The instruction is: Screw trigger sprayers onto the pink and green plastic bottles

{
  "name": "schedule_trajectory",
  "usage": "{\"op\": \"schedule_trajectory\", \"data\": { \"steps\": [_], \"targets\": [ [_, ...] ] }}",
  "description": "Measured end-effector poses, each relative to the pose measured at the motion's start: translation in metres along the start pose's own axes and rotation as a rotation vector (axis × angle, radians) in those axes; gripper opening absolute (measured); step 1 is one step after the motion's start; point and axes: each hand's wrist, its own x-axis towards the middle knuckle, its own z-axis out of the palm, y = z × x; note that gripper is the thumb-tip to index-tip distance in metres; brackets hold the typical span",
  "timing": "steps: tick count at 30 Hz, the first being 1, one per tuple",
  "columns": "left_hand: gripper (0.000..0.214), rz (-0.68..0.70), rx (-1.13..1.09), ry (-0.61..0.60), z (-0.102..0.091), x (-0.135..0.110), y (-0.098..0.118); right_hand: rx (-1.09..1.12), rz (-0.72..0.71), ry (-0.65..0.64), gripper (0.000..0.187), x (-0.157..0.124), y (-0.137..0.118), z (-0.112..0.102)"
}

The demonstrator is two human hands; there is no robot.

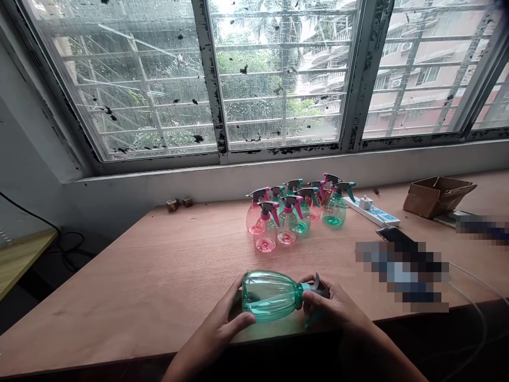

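Observation:
A clear green spray bottle (272, 295) lies sideways between my hands, just above the front edge of the table. My left hand (226, 313) cups its base, with the thumb along the lower side and the fingers behind. At the neck, my right hand (328, 302) is closed round the dark grey and teal spray head (318, 286), which the fingers partly cover. Farther back on the table stand several upright spray bottles in a group, among them a pink one (265, 233) in front and a green one (334, 209) at the right.
Behind the bottles, a white power strip (374, 212) with a plug runs rightward. An open cardboard box (435, 196) and a phone (401, 239) lie on the right, near blurred patches. Two small brown blocks (172, 205) sit at the back left edge. White cables cross the right front.

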Motion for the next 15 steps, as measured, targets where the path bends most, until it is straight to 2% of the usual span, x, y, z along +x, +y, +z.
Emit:
{"op": "schedule_trajectory", "data": {
  "steps": [9, 15],
  "targets": [
    [0.080, -0.045, -0.073, 0.040, 0.0007, -0.0006, 0.0000, -0.039, -0.018, 0.036, 0.039, -0.0007, -0.0018, 0.0011],
    [0.084, -0.060, -0.186, 0.024, 0.0026, 0.0001, -0.0049, 0.020, -0.022, 0.041, 0.040, 0.0004, 0.0001, -0.0002]
  ]
}}
